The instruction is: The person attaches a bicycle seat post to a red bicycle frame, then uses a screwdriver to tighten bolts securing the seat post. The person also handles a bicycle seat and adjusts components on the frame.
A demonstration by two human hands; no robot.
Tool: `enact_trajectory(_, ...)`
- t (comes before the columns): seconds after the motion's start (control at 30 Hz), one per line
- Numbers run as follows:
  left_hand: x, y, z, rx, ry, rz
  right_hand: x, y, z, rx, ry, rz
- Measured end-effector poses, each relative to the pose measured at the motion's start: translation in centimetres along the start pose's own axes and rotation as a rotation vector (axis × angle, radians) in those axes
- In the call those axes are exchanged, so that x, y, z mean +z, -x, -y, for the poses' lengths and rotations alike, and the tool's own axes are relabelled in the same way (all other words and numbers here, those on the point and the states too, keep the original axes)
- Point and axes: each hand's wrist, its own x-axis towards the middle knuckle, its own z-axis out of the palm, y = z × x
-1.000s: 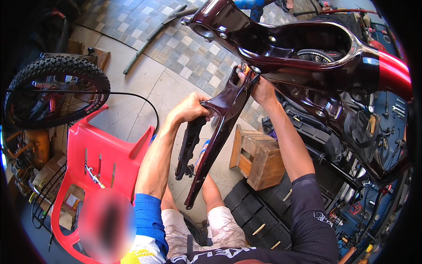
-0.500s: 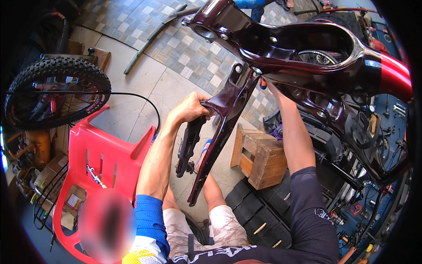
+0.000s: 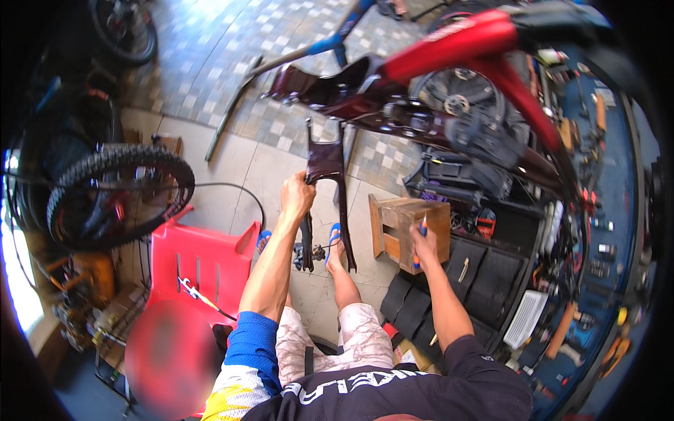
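the left hand (image 3: pixel 298 194) closes its fingers around the glossy dark maroon forked swingarm (image 3: pixel 327 168), a smooth painted metal part which stands upright over the pale concrete floor (image 3: pixel 232 168), just under the shiny maroon and red bicycle frame (image 3: pixel 421 77). the right hand (image 3: pixel 423 245) grips a thin tool with an orange and blue handle (image 3: pixel 421 235), just beside the square hollow wooden box (image 3: pixel 407 224). a red plastic chair (image 3: pixel 203 259) stands at the left, near the knobby black rubber tyre (image 3: pixel 119 193).

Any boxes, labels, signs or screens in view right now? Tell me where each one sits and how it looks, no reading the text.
Wooden box: on the floor beside the right hand, open-sided, light brown.
White lettering: across the black shirt at the lower edge.
White lettering: along the red bike frame tube up top, blurred.
No screens or signs visible.
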Motion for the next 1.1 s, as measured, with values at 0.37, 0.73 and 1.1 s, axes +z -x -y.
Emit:
enact_trajectory(0.37, 1.4, -5.1, 5.6, 0.298, -0.582, -0.115, -20.2, 25.7, -7.9, -0.202, 0.179, -0.568)
enact_trajectory(0.73, 0.2, 3.1, -6.4, 0.028, -0.760, -0.088, -44.0, 47.9, -30.5, 0.124, 0.082, -1.403)
enact_trajectory(1.1, 2.6, 4.8, -10.0, 0.020, -0.850, -0.001, -51.3, 44.7, -49.2, 0.704, -0.012, -1.179)
